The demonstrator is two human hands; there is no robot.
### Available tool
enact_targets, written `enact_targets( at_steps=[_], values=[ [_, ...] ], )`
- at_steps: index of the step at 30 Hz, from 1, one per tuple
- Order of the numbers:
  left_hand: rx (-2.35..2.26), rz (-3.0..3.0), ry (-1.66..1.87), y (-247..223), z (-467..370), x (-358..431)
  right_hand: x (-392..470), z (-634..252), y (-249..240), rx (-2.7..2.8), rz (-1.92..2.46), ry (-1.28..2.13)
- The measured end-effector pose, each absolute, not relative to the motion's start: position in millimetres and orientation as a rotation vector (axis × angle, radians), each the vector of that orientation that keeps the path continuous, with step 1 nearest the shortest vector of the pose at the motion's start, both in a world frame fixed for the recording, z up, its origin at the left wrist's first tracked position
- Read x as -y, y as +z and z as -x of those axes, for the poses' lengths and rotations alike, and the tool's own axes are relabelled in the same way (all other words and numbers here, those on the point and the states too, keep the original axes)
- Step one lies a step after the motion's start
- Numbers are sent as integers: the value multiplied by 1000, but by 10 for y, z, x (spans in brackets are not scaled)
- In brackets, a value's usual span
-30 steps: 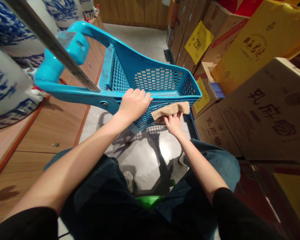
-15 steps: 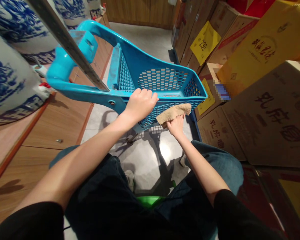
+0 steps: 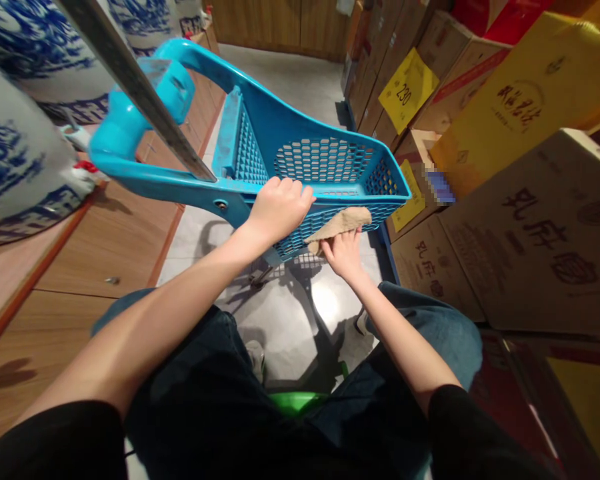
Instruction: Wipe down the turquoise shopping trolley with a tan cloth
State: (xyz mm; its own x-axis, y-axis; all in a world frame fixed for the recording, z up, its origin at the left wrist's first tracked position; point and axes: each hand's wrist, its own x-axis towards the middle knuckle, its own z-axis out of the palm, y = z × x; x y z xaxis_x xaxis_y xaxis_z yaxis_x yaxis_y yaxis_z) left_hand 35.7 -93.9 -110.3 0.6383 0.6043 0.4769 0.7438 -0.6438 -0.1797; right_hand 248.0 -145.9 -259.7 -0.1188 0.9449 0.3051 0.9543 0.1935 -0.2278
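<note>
A blue plastic shopping cart [image 3: 325,125] with honeycomb mesh sides stands in front of me. My left hand [image 3: 281,208] is closed over the near top rim of its basket, knuckles up. Lower and to the right, my right hand [image 3: 344,253] holds a tan cloth [image 3: 344,223] against the outside of the near mesh wall; part of the fingers is behind the cloth. A metal pole [image 3: 145,97] slants across the cart's handle side and meets the near rim.
Wooden cabinets [image 3: 87,233] bearing blue-and-white jars [image 3: 17,157] line the left. Stacked cartons [image 3: 535,233] and a yellow box [image 3: 525,100] rise close on the right. Something green [image 3: 297,402] shows between my legs above the tiled floor.
My right hand and the cloth have shifted slightly left along the mesh, and the cloth's shape has folded differently. My left hand stays on the rim. The whole view has moved a little.
</note>
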Motion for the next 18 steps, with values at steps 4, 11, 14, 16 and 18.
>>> enact_targets(
  at_steps=[4,11,14,16,18],
  values=[
    [1073,2497,-548,-1107,-357,937,1513,-2416,-2544,2191,1663,-28],
    [1012,2450,-533,-1131,-349,915,1539,-2421,-2578,2056,1696,-50],
    [1002,2413,-524,-1143,-337,902,1538,-2466,-2565,2070,1616,-103],
    [1013,2419,-521,-1143,-337,900,1515,-2518,-2552,2026,1575,-145],
    [1023,2435,-522,-1139,-343,905,1476,-2560,-2546,1943,1548,-171]
  ],
)
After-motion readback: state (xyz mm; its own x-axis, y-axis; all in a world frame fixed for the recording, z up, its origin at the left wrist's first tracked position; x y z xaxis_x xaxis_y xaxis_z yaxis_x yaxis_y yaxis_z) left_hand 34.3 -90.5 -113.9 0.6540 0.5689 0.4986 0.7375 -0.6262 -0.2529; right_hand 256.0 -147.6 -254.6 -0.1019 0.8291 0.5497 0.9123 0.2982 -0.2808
